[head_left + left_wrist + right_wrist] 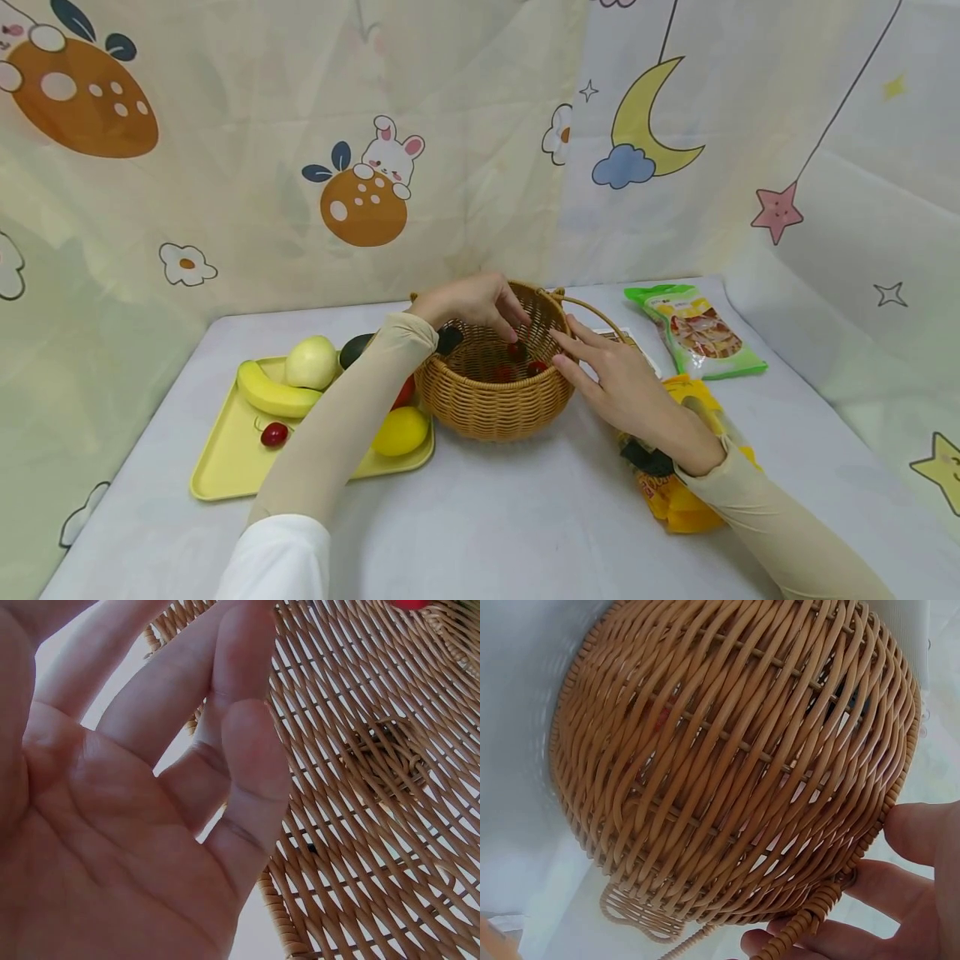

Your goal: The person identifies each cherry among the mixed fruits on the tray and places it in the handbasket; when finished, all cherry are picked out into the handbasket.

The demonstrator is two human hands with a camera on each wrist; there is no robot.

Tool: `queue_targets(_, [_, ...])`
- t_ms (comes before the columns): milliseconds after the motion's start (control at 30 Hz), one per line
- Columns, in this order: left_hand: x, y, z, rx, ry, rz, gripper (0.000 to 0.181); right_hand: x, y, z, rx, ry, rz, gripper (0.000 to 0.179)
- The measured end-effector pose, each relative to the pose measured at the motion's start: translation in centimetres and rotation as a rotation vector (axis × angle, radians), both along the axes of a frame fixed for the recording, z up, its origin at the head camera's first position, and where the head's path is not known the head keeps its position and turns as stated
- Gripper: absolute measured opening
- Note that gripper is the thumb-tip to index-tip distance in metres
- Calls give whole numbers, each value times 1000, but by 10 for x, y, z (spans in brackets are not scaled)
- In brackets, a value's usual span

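A round wicker basket (495,408) stands mid-table with several dark red cherries (536,368) inside. My left hand (480,304) reaches over its rim, fingers hanging loosely down; one cherry (516,351) lies right by the fingertips. In the left wrist view, the left hand (142,795) shows a bare palm beside the woven wall, and a red bit (409,603) peeks in at the top. My right hand (618,379) touches the basket's right rim with fairly straight fingers. In the right wrist view, the right hand's thumb meets the rim near the wrapped handle (806,919).
Left of the basket, a yellow tray (225,475) carries a banana (273,396), a pale green round fruit (311,362), a lemon (401,431) and another cherry (274,434). A green snack bag (705,333) and a yellow-orange bag (678,504) lie to the right.
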State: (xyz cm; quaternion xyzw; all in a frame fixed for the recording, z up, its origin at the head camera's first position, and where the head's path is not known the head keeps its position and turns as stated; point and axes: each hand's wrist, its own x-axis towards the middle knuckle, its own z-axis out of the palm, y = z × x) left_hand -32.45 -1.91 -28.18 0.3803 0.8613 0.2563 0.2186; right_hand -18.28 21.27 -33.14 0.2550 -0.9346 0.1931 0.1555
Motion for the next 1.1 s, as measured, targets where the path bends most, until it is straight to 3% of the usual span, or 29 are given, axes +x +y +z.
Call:
queue_targets(200, [1, 0, 0, -11, 13, 3, 36, 0, 0, 0, -2, -1, 2, 48])
queue_targets(500, [4, 0, 2, -14, -34, 7, 37, 0, -1, 0, 0, -8, -1, 48])
queue_targets(733, [3, -1, 2, -10, -19, 0, 39, 0, -1, 0, 1, -8, -4, 48])
queue_targets(933, [3, -2, 4, 70, -10, 16, 39, -1, -1, 0, 2, -7, -1, 48])
queue_targets(1100, [7, -4, 12, 184, 15, 39, 38, 0, 0, 0, -9, -2, 1, 47])
